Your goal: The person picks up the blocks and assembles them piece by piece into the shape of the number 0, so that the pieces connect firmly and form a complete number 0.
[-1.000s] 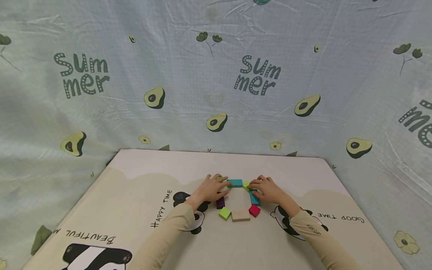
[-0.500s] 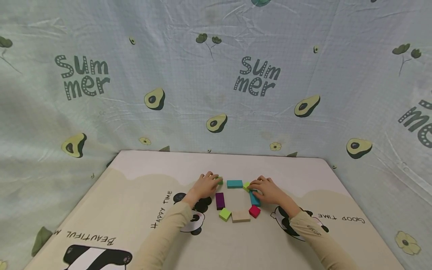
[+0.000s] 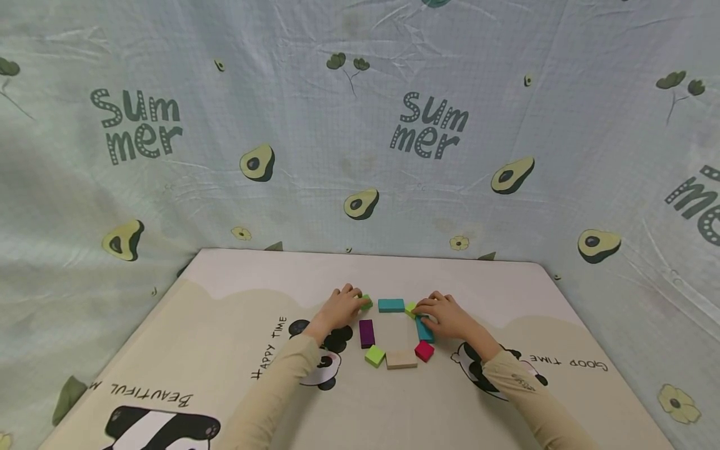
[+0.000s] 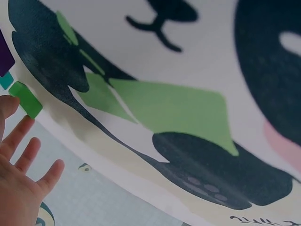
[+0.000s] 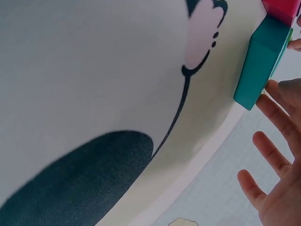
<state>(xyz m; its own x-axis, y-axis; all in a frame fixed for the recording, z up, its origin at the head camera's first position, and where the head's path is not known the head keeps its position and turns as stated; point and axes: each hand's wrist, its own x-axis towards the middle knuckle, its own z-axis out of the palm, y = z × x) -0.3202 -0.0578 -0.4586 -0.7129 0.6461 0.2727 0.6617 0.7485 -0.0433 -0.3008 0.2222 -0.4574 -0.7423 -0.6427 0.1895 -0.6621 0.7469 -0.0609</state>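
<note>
In the head view, toy blocks form a ring on the table. My left hand [image 3: 339,307] pinches a green block [image 3: 367,302] at the ring's far left corner; the left wrist view shows thumb and index finger on that green block [image 4: 27,99]. At the far right corner my right hand [image 3: 447,315] has its thumb and index finger at a lime block [image 3: 410,309], largely covered by the fingers. Beside that thumb lies a teal block [image 3: 425,330], which hides most of the lime one in the right wrist view. Between the hands is another teal block [image 3: 390,305].
A purple block [image 3: 367,334] forms the left side. Nearer are a lime cube [image 3: 375,356], a plain wooden block [image 3: 401,360] and a red cube [image 3: 424,351]. Panda prints cover the table [image 3: 360,412]; a patterned cloth [image 3: 315,125] hangs behind.
My left hand has drawn back leftward from over the ring to the far left green block, uncovering the purple one. That green block has shifted slightly right. My right hand stays put.
</note>
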